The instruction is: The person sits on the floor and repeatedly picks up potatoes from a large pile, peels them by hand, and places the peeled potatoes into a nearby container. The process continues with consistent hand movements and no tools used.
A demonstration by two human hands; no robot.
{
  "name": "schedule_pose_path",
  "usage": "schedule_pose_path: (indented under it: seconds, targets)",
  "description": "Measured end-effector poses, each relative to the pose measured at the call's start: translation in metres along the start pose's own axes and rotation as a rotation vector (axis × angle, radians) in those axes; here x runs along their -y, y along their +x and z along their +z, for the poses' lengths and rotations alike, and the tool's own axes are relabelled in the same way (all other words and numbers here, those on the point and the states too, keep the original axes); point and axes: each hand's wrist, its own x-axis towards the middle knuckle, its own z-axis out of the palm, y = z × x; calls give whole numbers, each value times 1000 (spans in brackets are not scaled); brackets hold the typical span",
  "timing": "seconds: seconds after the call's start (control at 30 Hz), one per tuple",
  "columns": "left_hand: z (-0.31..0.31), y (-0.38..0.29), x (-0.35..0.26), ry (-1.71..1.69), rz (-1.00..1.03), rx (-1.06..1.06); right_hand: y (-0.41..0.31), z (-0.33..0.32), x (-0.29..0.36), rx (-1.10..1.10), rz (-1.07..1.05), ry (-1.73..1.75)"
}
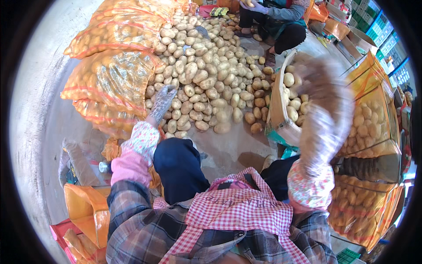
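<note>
A large pile of potatoes (204, 79) covers the floor before me. My left hand (164, 99), in a patterned glove, reaches down onto the pile's left side; its fingers point away from me, and whether they grip a potato is unclear. To the right, my right hand (313, 74) is smeared by motion above an open box (277, 109). What that hand holds, if anything, is lost in the blur. Inside the box lie several pale potatoes (292, 113). At the pile's near edge, one potato (224, 115) looks blurred.
Mesh sacks full of potatoes (108, 81) are stacked at the left. More filled sacks (364, 128) stand at the right, held open by frames. Across the pile a gloved co-worker (286, 28) sits. An orange plastic container (84, 211) and a capped bottle (104, 167) are by my left side.
</note>
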Motion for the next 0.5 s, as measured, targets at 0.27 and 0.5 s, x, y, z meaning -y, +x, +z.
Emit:
schedule_pose_path:
  seconds: [0.27, 0.5]
  targets:
    - [125, 162, 40, 427, -71, 17, -62, -1, -153, -152, 1039, 146]
    - [149, 178, 45, 178, -155, -43, -68, -6, -182, -95, 1161, 178]
